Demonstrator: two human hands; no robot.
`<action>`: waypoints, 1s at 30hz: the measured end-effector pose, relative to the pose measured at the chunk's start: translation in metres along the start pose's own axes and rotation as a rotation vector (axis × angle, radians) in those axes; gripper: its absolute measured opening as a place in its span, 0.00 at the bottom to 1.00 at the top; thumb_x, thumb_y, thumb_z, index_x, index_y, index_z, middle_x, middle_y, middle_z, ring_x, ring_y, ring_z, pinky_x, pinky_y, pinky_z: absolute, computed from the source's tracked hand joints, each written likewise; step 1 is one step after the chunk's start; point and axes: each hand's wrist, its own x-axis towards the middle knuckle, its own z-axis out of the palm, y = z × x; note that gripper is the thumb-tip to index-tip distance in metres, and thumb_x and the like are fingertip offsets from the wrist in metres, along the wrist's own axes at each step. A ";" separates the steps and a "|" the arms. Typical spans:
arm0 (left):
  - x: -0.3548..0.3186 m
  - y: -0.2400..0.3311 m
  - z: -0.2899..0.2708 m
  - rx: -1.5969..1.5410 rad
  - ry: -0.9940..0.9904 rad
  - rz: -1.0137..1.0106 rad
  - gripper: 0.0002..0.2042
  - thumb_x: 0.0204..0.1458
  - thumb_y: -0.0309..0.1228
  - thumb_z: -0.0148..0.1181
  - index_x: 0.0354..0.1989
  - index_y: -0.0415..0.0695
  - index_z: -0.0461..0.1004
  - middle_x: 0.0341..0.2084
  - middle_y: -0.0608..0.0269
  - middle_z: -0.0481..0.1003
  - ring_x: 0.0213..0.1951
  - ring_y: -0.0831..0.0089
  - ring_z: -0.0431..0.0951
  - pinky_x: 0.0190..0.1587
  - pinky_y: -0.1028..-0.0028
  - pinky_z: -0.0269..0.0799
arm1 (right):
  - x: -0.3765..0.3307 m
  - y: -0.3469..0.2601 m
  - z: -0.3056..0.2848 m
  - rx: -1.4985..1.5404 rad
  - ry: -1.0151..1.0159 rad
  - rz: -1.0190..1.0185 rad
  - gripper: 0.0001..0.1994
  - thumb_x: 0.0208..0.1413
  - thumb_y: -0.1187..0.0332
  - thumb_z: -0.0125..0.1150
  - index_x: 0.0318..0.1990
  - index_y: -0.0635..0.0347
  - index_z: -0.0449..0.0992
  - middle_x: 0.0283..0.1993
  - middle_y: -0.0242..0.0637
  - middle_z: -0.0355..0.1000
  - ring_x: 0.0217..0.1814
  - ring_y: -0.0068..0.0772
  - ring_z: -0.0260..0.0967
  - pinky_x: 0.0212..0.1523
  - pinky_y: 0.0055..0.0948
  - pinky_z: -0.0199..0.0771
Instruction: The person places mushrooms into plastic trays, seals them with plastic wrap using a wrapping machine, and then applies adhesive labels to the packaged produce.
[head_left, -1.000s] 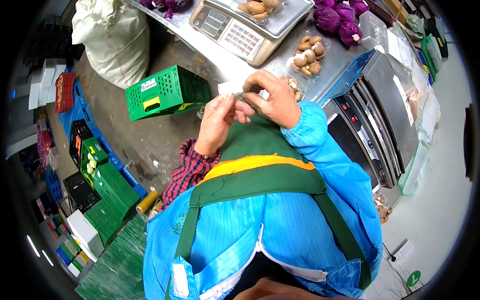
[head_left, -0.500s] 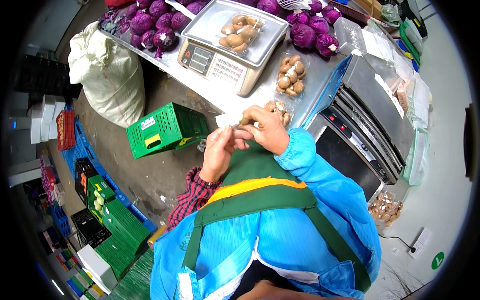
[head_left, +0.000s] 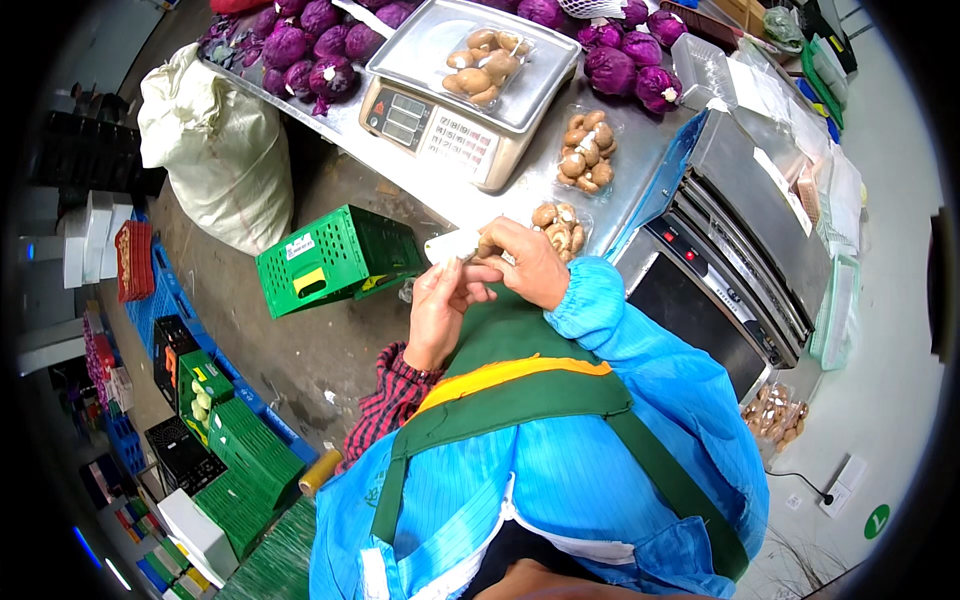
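My two hands meet at the table's near edge. In my right hand [head_left: 522,262] a small white piece [head_left: 452,246], which looks like a paper label, is gripped by the closed fingers. My left hand [head_left: 440,308] has its thumb and fingertips pinched at the near side of the same white piece. Just beyond the right hand lies a pack of brown mushrooms [head_left: 561,228], partly covered by that hand. A second mushroom pack [head_left: 585,152] lies farther back. On the pan of the scale [head_left: 470,120] rests a third mushroom pack [head_left: 488,66].
Purple cabbages [head_left: 325,60] are heaped along the table's far side. A dark heat-sealing machine [head_left: 720,250] stands at the right, with another mushroom pack [head_left: 775,418] below it. Left of the table stand a green crate [head_left: 335,258] and a white woven sack [head_left: 220,160].
The white piece has tilted and shows more of its surface. My right hand has shifted slightly left, uncovering more of the nearest mushroom pack. My left hand stays nearly in place.
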 end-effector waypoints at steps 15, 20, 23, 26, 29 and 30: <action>0.007 -0.005 -0.011 -0.237 -0.002 -0.090 0.18 0.65 0.40 0.41 0.44 0.36 0.71 0.36 0.52 0.79 0.30 0.74 0.76 0.41 0.71 0.75 | 0.004 -0.006 0.004 -0.061 0.022 -0.080 0.08 0.44 0.83 0.60 0.33 0.66 0.71 0.38 0.46 0.69 0.38 0.43 0.71 0.35 0.32 0.71; 0.008 -0.010 -0.018 -0.335 0.004 -0.073 0.18 0.66 0.40 0.39 0.45 0.37 0.70 0.35 0.53 0.79 0.30 0.75 0.76 0.41 0.68 0.75 | 0.011 -0.024 0.009 -0.014 0.120 -0.059 0.10 0.44 0.82 0.61 0.37 0.66 0.74 0.42 0.45 0.69 0.40 0.42 0.71 0.38 0.30 0.72; 0.008 -0.010 -0.017 -0.353 0.023 -0.073 0.18 0.66 0.40 0.39 0.45 0.38 0.70 0.35 0.54 0.79 0.32 0.74 0.77 0.40 0.68 0.75 | 0.012 -0.013 0.009 -0.122 0.085 -0.174 0.10 0.44 0.80 0.63 0.37 0.65 0.76 0.42 0.44 0.70 0.42 0.44 0.72 0.40 0.33 0.73; 0.008 -0.014 -0.021 -0.398 0.033 -0.059 0.17 0.66 0.40 0.38 0.45 0.39 0.70 0.35 0.54 0.79 0.34 0.73 0.78 0.40 0.68 0.75 | 0.014 -0.011 0.014 -0.093 0.075 -0.174 0.09 0.44 0.80 0.63 0.36 0.64 0.77 0.41 0.43 0.71 0.42 0.44 0.72 0.41 0.33 0.73; 0.006 -0.008 -0.024 -0.369 0.065 -0.143 0.19 0.64 0.45 0.43 0.44 0.39 0.71 0.34 0.55 0.79 0.33 0.71 0.79 0.40 0.68 0.76 | 0.015 -0.010 0.018 -0.144 0.014 -0.198 0.08 0.42 0.81 0.59 0.33 0.63 0.76 0.41 0.43 0.70 0.42 0.46 0.71 0.41 0.36 0.72; 0.003 -0.004 -0.024 -0.358 0.081 -0.183 0.20 0.63 0.46 0.44 0.44 0.40 0.71 0.34 0.55 0.79 0.32 0.71 0.79 0.40 0.68 0.77 | 0.014 -0.007 0.018 -0.160 -0.016 -0.215 0.08 0.42 0.81 0.59 0.32 0.62 0.76 0.41 0.43 0.70 0.42 0.46 0.71 0.41 0.36 0.72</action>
